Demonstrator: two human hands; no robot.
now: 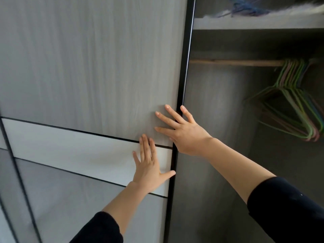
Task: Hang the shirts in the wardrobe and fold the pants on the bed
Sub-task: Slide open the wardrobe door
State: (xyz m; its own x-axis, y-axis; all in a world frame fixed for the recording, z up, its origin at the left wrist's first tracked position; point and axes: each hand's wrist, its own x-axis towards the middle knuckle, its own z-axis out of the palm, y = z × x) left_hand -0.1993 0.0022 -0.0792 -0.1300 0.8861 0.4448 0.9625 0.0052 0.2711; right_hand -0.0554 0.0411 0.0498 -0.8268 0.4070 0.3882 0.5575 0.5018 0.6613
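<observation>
A grey wood-grain sliding wardrobe door [87,67] with a white band fills the left of the view. My left hand [149,165] lies flat on the white band, fingers straight, thumb reaching the door's black edge. My right hand [182,130] presses flat on the door higher up, fingers spread across that black edge [184,76]. To the right the wardrobe stands open. Inside, a wooden rail [235,62] carries a bunch of empty green and pink hangers [296,102]. No shirts or pants are in view.
Above the rail is a shelf [254,23] with blue hangers [245,7] and something white and fluffy on it. A second door panel edge shows at the far left [10,172]. The wardrobe's interior below the rail is dark and bare.
</observation>
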